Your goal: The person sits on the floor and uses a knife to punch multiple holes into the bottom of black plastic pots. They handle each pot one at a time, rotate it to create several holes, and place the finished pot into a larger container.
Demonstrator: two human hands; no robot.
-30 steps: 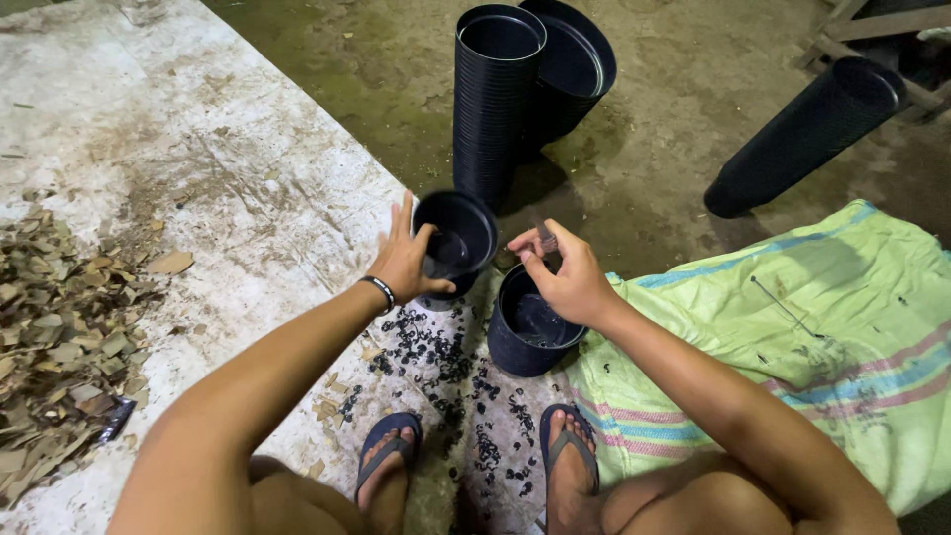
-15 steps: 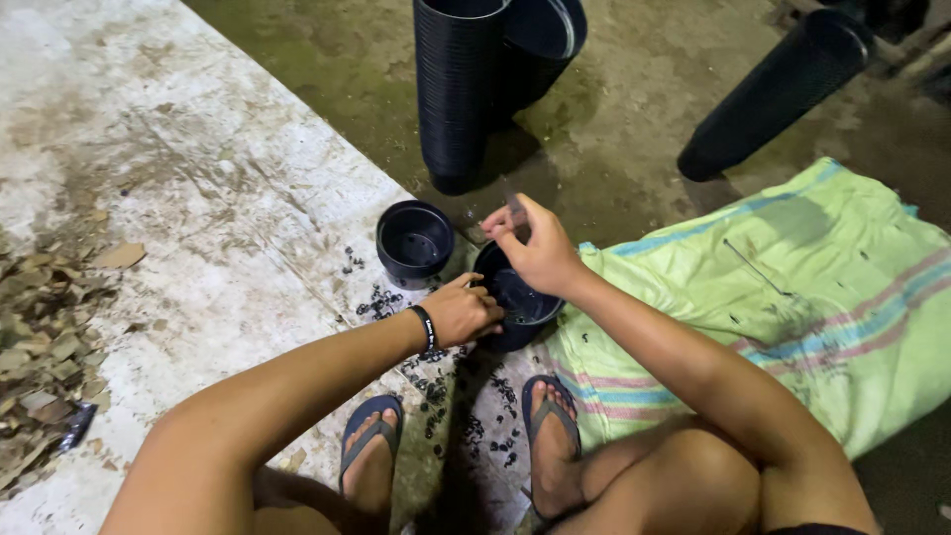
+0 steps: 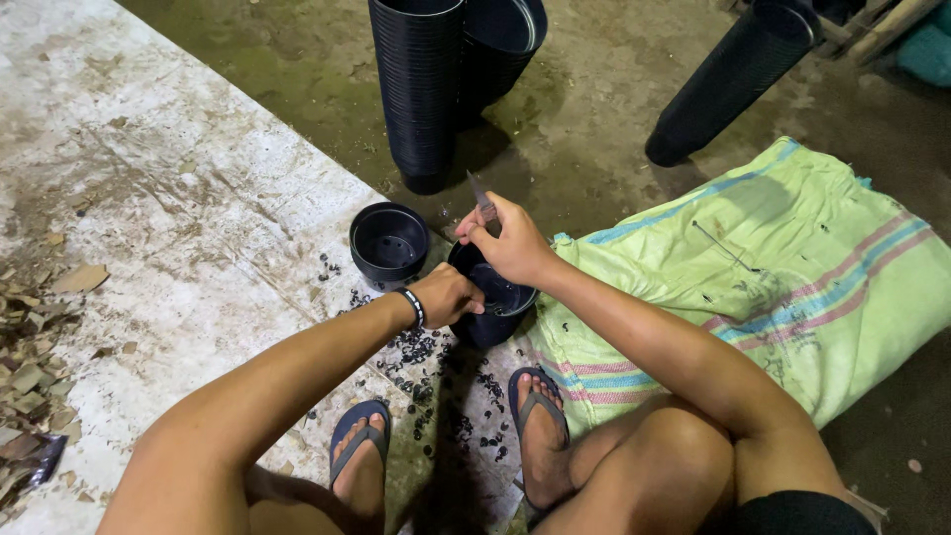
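Note:
My left hand point(image 3: 448, 295), with a dark band at the wrist, grips the side of a black plastic pot point(image 3: 492, 305) standing on the ground between my feet. My right hand point(image 3: 510, 243) hovers over that pot's rim and holds a thin pointed metal tool point(image 3: 481, 198) that sticks up past my fingers. A second black pot point(image 3: 388, 244) stands empty just left of it, apart from both hands. Many small black plastic bits point(image 3: 426, 367) lie scattered on the ground under and in front of the pots.
Two tall stacks of black pots point(image 3: 421, 79) stand behind; another long stack point(image 3: 728, 79) lies tilted at upper right. A green woven sack point(image 3: 773, 267) is spread on the right. Dry leaf scraps point(image 3: 30, 367) litter the concrete slab point(image 3: 149, 198) at left. My sandalled feet point(image 3: 446, 436) are below.
My left hand left the left pot and moved right onto the side of the pot under my right hand. The right hand with the tool stays over that pot.

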